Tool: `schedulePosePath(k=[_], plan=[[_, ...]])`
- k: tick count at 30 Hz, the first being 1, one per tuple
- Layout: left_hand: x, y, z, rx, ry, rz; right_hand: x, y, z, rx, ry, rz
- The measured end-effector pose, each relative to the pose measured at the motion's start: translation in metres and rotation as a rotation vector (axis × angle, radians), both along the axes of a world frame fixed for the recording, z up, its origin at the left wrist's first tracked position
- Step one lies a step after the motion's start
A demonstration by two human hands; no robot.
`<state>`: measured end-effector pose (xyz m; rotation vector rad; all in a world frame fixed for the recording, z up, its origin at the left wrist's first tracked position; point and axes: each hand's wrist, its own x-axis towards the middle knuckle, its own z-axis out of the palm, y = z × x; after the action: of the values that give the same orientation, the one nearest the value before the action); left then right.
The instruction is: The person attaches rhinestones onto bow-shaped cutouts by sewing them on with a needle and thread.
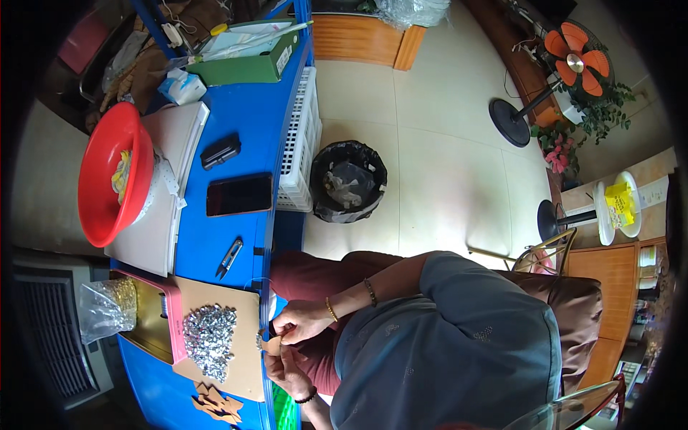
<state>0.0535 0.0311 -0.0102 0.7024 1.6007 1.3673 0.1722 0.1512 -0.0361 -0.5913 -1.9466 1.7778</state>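
Note:
A small brown flat piece (pixel 271 345) is between my hands at the edge of the blue table. My right hand (pixel 304 319), with a gold bracelet at the wrist, pinches it from above in the picture. My left hand (pixel 288 373), wearing a dark beaded bracelet, grips its lower side. A thin pale thread (pixel 256 279) curves near the table edge above my hands. Beside them a heap of shiny silver bits (pixel 211 340) lies on a brown board (pixel 247 308). Several brown cut pieces (pixel 215 405) lie on the table below the board.
Thread snips (pixel 229 258), a phone (pixel 240 195) and a black case (pixel 221 151) lie on the blue table (pixel 236 107). A pink-rimmed tin (pixel 174 315) borders the heap. Farther off are a red basin (pixel 97 179), a lined bin (pixel 326 208) and an orange fan (pixel 575 62).

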Motion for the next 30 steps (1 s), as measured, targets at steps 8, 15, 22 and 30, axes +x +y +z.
schedulePosePath(k=[8,15,22,30], plan=[[-0.015,-0.005,-0.003,0.421,1.143,-0.250,0.037,0.050,0.017,-0.113,0.019,0.015],[-0.009,0.005,0.002,0.601,0.868,-0.163,0.025,0.043,0.079,0.405,-0.037,0.284],[-0.009,-0.001,-0.002,0.639,0.864,-0.161,0.022,0.035,0.074,0.795,0.015,0.335],[-0.007,-0.004,-0.003,0.608,0.849,-0.164,0.019,0.036,0.078,0.838,-0.026,0.449]])
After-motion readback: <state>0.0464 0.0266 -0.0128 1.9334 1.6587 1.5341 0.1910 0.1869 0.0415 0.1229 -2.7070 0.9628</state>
